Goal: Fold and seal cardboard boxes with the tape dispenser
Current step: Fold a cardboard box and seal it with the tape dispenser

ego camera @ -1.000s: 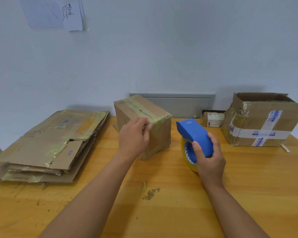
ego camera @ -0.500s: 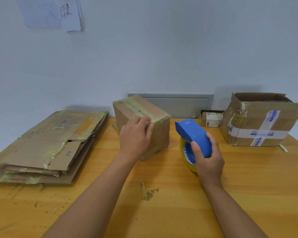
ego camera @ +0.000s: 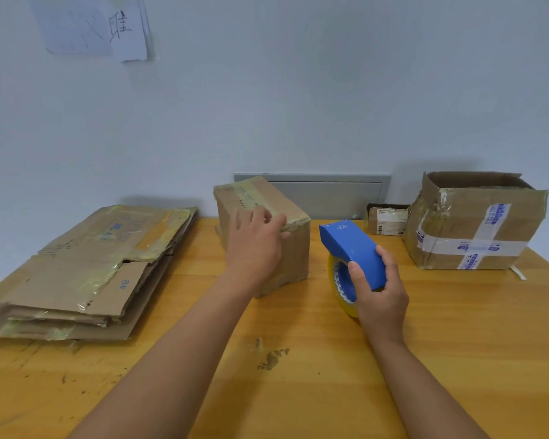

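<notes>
- Right hand (ego camera: 381, 299): fingers wrapped around the blue tape dispenser (ego camera: 352, 253), which stands mid-bench; rigid and light, best gripped across its body
- Left hand (ego camera: 255, 245): fingers nearly straight, pressing the taped top edge of the small cardboard box (ego camera: 293, 248); light, crushable, so steady it at corners
- Flattened cartons (ego camera: 86, 267): along the bench's left edge

Your right hand (ego camera: 381, 299) holds a bright blue tape dispenser (ego camera: 352, 251) carrying a yellowish roll with a blue-and-white patterned core. The box (ego camera: 263, 229) under your left hand (ego camera: 254, 248) is plain brown cardboard with shiny, yellow-tinged clear tape. The flattened cardboard stack (ego camera: 86, 267) is brown with blue print and greenish-yellow tape. The open box (ego camera: 476, 223) is brown, crossed by white tape printed in blue. The table (ego camera: 298, 391) is honey-yellow wood with dark scuffs. The wall (ego camera: 298, 90) is pale grey-white.
</notes>
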Motion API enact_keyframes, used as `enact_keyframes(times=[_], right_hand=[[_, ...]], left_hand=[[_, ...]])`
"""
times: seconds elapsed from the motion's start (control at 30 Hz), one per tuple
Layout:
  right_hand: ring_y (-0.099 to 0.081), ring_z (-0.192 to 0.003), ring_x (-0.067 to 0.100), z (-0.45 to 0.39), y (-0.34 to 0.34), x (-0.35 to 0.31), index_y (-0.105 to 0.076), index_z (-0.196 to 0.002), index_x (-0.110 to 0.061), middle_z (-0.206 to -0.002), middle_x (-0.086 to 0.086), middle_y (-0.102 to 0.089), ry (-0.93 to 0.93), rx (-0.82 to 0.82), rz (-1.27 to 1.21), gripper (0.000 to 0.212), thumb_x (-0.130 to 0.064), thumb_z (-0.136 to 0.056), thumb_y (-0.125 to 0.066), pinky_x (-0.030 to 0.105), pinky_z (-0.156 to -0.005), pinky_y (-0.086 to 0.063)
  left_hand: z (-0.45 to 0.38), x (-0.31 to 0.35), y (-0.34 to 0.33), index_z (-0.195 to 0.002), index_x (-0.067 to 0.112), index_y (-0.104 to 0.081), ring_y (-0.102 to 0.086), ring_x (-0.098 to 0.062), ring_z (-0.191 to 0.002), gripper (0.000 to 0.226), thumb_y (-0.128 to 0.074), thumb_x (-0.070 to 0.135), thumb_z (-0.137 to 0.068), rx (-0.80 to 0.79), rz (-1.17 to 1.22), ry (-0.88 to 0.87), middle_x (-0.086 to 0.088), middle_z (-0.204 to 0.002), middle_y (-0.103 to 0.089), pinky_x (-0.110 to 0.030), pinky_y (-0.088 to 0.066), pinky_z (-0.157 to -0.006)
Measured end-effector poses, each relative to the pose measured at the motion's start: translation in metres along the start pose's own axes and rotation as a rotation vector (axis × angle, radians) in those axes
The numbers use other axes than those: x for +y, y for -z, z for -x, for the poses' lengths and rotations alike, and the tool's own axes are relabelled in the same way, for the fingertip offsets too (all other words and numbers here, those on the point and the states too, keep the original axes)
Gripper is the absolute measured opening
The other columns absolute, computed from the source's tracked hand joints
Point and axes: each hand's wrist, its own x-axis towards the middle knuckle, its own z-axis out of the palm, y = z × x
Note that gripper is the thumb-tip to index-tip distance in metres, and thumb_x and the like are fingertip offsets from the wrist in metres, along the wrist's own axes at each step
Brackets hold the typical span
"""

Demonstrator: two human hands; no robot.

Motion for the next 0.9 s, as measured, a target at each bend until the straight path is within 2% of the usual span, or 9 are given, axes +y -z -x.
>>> enact_keyframes(times=[0.1, 0.2, 0.3, 0.37, 0.43, 0.53, 0.7, 0.8, 0.9], right_hand=[[-0.055, -0.118, 0.019, 0.001, 0.001, -0.001, -0.049, -0.142, -0.024, -0.135, -0.001, -0.055, 0.004, 0.006, -0.008, 0.080, -0.071, -0.078, -0.053, 0.045, -0.091, -0.054], [-0.054, -0.119, 0.017, 0.001, 0.001, -0.002, -0.050, -0.141, -0.023, -0.135, -0.002, -0.056, 0.001, 0.023, -0.034, 0.080, -0.070, -0.077, -0.054, 0.040, -0.093, -0.053], [-0.053, -0.121, 0.015, 0.001, 0.000, -0.004, -0.050, -0.141, -0.023, -0.136, -0.003, -0.055, -0.019, 0.044, -0.064, 0.081, -0.071, -0.076, -0.054, 0.032, -0.092, -0.051], [-0.053, -0.121, 0.015, 0.003, -0.001, -0.005, -0.051, -0.141, -0.023, -0.136, -0.003, -0.056, -0.014, 0.042, -0.066, 0.081, -0.070, -0.076, -0.054, 0.027, -0.091, -0.048], [-0.053, -0.121, 0.014, 0.005, -0.001, -0.006, -0.051, -0.140, -0.022, -0.136, -0.003, -0.056, -0.003, 0.036, -0.066, 0.080, -0.069, -0.076, -0.055, 0.028, -0.092, -0.048], [-0.053, -0.120, 0.012, 0.006, 0.001, -0.008, -0.052, -0.140, -0.023, -0.134, -0.005, -0.057, -0.017, 0.036, -0.087, 0.080, -0.069, -0.075, -0.056, 0.022, -0.092, -0.045], [-0.054, -0.119, 0.011, 0.003, 0.002, -0.008, -0.052, -0.138, -0.026, -0.129, -0.012, -0.055, -0.050, 0.064, -0.137, 0.077, -0.069, -0.075, -0.058, 0.029, -0.094, -0.049], [-0.052, -0.118, 0.010, 0.002, 0.001, -0.006, -0.052, -0.139, -0.024, -0.129, -0.013, -0.053, -0.056, 0.092, -0.135, 0.068, -0.058, -0.082, -0.065, 0.028, -0.094, -0.047], [-0.050, -0.117, 0.007, 0.002, 0.000, -0.006, -0.051, -0.140, -0.022, -0.129, -0.013, -0.051, -0.048, 0.110, -0.122, 0.065, -0.051, -0.084, -0.066, 0.020, -0.090, -0.043]], left_hand=[[0.001, 0.004, 0.005, -0.110, 0.019, -0.056, -0.051, -0.022, -0.098, 0.017, -0.047, 0.031, -0.102, -0.042, 0.032, -0.016, -0.001, -0.110, -0.055, -0.030, -0.033, -0.073], [0.005, -0.013, 0.016, -0.109, 0.019, -0.052, -0.054, -0.022, -0.096, 0.013, -0.049, 0.029, -0.102, -0.103, 0.030, -0.046, 0.002, -0.111, -0.054, -0.029, -0.034, -0.070], [0.007, -0.020, 0.024, -0.122, 0.023, -0.050, -0.051, -0.020, -0.110, 0.039, -0.052, 0.052, -0.096, -0.183, 0.081, -0.015, 0.003, -0.123, -0.051, -0.031, -0.042, -0.088], [0.006, -0.004, 0.021, -0.131, 0.027, -0.046, -0.044, -0.023, -0.121, 0.068, -0.041, 0.078, -0.086, -0.226, -0.024, 0.050, -0.001, -0.132, -0.046, -0.037, -0.037, -0.100], [0.003, 0.020, 0.014, -0.132, 0.024, -0.045, -0.042, -0.030, -0.124, 0.084, -0.027, 0.088, -0.080, -0.247, -0.136, 0.166, -0.006, -0.136, -0.044, -0.044, -0.033, -0.102], [-0.001, 0.037, 0.006, -0.124, 0.018, -0.047, -0.044, -0.034, -0.120, 0.070, -0.032, 0.077, -0.089, -0.198, -0.172, 0.249, -0.009, -0.130, -0.050, -0.048, -0.033, -0.101], [0.008, 0.008, 0.019, -0.119, 0.021, -0.046, -0.048, -0.027, -0.116, 0.036, -0.045, 0.045, -0.091, -0.212, 0.009, 0.103, -0.004, -0.121, -0.051, -0.043, -0.027, -0.109], [0.006, -0.016, 0.039, -0.138, 0.027, -0.040, -0.040, -0.023, -0.130, 0.050, -0.049, 0.033, -0.089, -0.334, 0.092, 0.120, -0.002, -0.136, -0.045, -0.046, -0.012, -0.117], [0.001, -0.011, 0.037, -0.144, 0.027, -0.038, -0.036, -0.027, -0.136, 0.057, -0.049, 0.042, -0.090, -0.291, -0.045, 0.111, -0.006, -0.147, -0.040, -0.048, -0.013, -0.118]])
